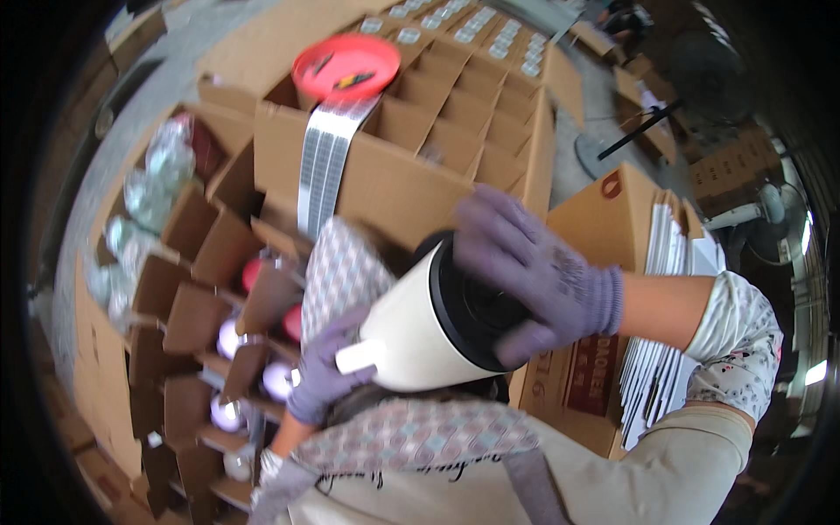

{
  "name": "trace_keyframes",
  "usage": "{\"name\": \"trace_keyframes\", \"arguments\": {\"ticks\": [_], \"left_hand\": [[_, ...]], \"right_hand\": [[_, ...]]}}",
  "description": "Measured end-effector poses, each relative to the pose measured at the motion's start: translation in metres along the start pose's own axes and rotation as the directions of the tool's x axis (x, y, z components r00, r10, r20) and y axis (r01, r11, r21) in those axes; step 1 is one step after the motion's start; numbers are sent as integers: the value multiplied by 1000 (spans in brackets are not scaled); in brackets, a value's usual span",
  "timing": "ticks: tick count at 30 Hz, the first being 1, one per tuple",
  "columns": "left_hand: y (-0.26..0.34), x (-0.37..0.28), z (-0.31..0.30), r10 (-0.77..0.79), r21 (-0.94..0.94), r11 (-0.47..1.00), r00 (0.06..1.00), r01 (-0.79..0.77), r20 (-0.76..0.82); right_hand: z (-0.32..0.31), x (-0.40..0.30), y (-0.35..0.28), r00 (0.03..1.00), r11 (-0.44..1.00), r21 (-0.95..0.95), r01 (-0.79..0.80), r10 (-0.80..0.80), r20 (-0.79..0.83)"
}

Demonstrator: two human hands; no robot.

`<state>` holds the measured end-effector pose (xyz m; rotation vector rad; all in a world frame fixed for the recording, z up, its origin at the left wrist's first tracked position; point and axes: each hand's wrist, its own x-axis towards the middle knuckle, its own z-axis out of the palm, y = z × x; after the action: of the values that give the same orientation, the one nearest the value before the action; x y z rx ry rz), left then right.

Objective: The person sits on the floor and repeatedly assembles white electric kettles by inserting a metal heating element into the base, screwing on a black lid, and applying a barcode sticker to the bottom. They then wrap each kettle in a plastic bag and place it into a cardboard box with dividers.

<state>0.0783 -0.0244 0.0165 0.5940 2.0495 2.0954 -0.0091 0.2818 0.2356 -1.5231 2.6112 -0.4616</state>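
A cream-white tumbler (407, 328) with a side handle lies tilted across my lap, its wide black end (482, 295) facing up and to the right. Whether that end is a lid or a base I cannot tell. My left hand (331, 361), in a purple knit glove, grips the tumbler around its handle side. My gloved right hand (531, 269) spans the black end, thumb at its lower edge and fingers across the upper part. Motion blurs those fingers, and they hide part of the black surface. A patterned cloth (344, 275) covers my knee.
Ahead stands a divided carton (394, 177) bearing a red plastic dish (328, 62) with small cutters and a sticker sheet (331, 157). At left, another divided carton (203, 243) holds several wrapped items. White folded boxes (656, 367) fill a carton at right.
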Motion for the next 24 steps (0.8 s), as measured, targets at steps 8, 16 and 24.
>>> {"name": "trace_keyframes", "arguments": {"ticks": [8, 16, 24], "left_hand": [[7, 13, 32, 265, 315, 916, 964, -248, -14], [5, 25, 50, 402, 409, 843, 914, -350, -46], [-6, 28, 41, 369, 208, 918, 920, -338, -135]], "right_hand": [[76, 16, 41, 745, 718, 199, -667, 650, 150], [107, 42, 83, 549, 107, 741, -663, 742, 384], [68, 51, 60, 847, 578, 682, -448, 518, 118]]}}
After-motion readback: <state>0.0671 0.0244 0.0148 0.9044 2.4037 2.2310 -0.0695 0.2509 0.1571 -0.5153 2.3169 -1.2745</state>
